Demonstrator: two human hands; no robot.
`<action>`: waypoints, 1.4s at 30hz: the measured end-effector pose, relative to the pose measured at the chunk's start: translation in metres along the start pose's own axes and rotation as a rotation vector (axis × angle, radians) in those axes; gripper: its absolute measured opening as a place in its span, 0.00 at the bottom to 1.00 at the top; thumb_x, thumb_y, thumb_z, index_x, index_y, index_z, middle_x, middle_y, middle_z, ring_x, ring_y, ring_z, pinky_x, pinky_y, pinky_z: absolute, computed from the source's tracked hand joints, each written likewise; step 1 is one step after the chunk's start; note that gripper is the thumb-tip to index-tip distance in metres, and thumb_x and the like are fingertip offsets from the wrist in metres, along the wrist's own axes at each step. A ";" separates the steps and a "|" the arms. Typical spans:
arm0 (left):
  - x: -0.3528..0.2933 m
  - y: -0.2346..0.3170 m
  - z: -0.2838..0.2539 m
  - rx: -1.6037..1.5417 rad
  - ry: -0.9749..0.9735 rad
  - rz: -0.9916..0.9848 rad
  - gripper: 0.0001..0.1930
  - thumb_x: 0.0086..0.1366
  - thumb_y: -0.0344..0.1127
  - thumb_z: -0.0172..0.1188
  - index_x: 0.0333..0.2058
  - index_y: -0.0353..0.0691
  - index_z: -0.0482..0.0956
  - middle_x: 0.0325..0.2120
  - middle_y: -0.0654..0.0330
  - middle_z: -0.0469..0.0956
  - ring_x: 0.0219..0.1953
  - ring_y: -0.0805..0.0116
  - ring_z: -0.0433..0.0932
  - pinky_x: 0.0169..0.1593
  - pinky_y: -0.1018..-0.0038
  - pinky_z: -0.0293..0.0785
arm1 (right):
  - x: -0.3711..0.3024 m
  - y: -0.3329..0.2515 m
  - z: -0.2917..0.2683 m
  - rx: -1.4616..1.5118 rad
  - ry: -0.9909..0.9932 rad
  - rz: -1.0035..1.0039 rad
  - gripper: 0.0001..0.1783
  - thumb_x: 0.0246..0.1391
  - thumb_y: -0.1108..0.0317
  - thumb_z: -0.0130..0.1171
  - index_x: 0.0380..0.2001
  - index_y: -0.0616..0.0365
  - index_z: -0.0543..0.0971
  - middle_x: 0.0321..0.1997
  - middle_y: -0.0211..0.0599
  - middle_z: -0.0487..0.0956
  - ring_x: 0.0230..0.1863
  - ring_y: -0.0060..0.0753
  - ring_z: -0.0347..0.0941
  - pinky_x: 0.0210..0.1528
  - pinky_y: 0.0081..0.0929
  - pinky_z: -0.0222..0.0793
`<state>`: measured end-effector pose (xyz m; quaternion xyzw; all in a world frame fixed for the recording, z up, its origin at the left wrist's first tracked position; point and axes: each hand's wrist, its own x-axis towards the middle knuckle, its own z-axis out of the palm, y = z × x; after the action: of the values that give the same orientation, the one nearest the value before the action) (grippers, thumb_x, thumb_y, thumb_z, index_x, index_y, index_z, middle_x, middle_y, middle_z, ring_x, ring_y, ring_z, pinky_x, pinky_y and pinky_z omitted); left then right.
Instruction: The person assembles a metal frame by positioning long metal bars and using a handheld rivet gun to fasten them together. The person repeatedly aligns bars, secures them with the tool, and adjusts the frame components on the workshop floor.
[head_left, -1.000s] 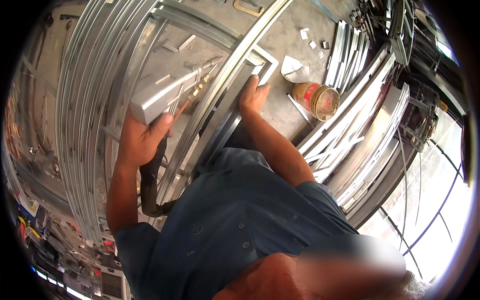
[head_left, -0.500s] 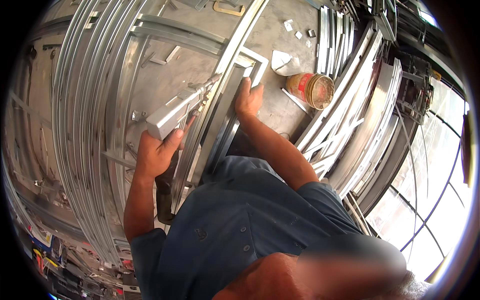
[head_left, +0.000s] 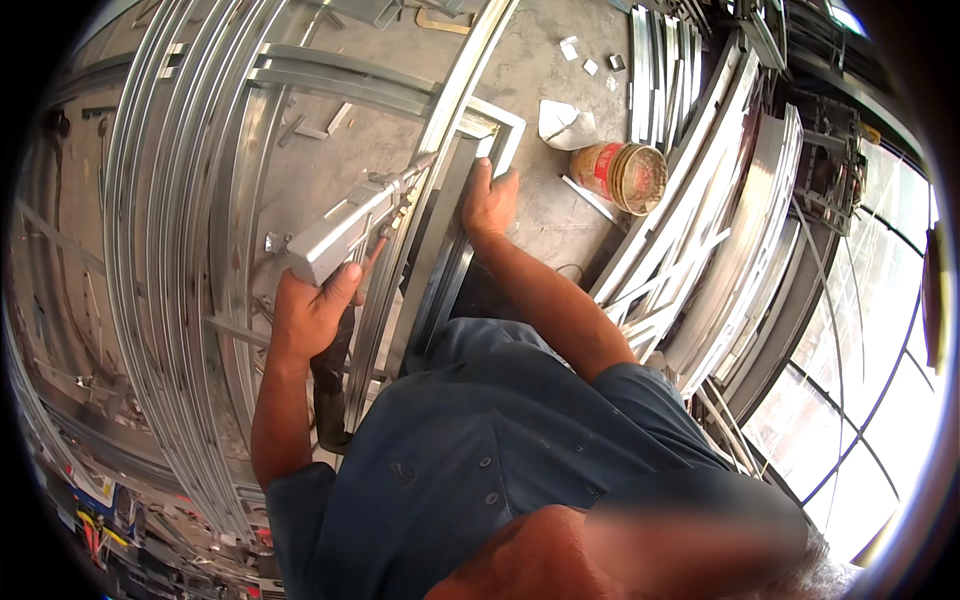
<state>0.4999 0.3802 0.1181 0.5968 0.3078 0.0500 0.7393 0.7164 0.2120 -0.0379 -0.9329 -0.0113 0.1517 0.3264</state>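
Note:
My left hand (head_left: 310, 310) grips the rear of a silver gun-shaped tool (head_left: 350, 230). Its thin nozzle points up and right at a long metal rail of a rectangular frame (head_left: 440, 130) lying on the concrete floor. A black hose (head_left: 330, 400) hangs from the tool under my hand. My right hand (head_left: 490, 200) presses flat on the frame's inner rail near its far corner, just right of the nozzle tip. My blue shirt fills the lower middle and hides the frame's near end.
Curved stacks of metal profiles (head_left: 170, 250) lie along the left. More profiles (head_left: 720, 230) are piled at the right, beside window glass. A reddish bucket (head_left: 620, 175) and a white crumpled sheet (head_left: 560, 125) sit on the floor beyond the frame.
My left hand and the tool have shifted slightly down and right, closer to the rail. My right hand has stayed pressed on the frame.

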 end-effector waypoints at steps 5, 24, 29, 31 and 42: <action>0.002 0.002 0.005 -0.026 0.053 -0.009 0.17 0.70 0.38 0.59 0.49 0.28 0.77 0.32 0.59 0.81 0.27 0.75 0.77 0.30 0.75 0.75 | -0.001 -0.002 -0.001 0.000 -0.006 0.008 0.41 0.62 0.41 0.49 0.57 0.74 0.64 0.56 0.68 0.68 0.58 0.68 0.66 0.61 0.51 0.61; -0.001 0.006 0.003 -0.020 0.042 -0.054 0.17 0.70 0.38 0.60 0.49 0.28 0.77 0.32 0.59 0.81 0.28 0.75 0.77 0.31 0.75 0.76 | 0.001 0.004 0.004 0.005 0.021 -0.029 0.40 0.62 0.42 0.49 0.56 0.74 0.65 0.54 0.67 0.69 0.57 0.67 0.66 0.60 0.50 0.60; -0.002 0.001 0.000 0.025 0.007 -0.019 0.17 0.71 0.35 0.57 0.52 0.29 0.75 0.32 0.57 0.81 0.27 0.72 0.78 0.31 0.74 0.77 | 0.002 0.003 0.004 0.005 0.016 -0.014 0.40 0.62 0.42 0.50 0.57 0.75 0.64 0.55 0.68 0.69 0.58 0.67 0.65 0.62 0.50 0.59; -0.002 0.002 0.000 0.026 0.019 -0.028 0.17 0.70 0.37 0.58 0.51 0.29 0.76 0.31 0.57 0.81 0.27 0.73 0.78 0.30 0.74 0.77 | 0.002 0.004 0.003 -0.003 0.013 -0.013 0.41 0.62 0.43 0.50 0.57 0.76 0.64 0.55 0.68 0.69 0.58 0.67 0.65 0.62 0.50 0.59; -0.005 -0.001 0.001 0.030 0.042 -0.032 0.17 0.70 0.40 0.60 0.46 0.27 0.77 0.26 0.60 0.79 0.25 0.73 0.78 0.29 0.74 0.76 | 0.002 0.005 0.004 0.028 0.014 -0.039 0.42 0.61 0.42 0.50 0.58 0.77 0.64 0.55 0.70 0.68 0.59 0.68 0.64 0.63 0.49 0.59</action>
<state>0.4955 0.3769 0.1190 0.6017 0.3334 0.0459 0.7243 0.7170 0.2108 -0.0440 -0.9290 -0.0252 0.1388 0.3422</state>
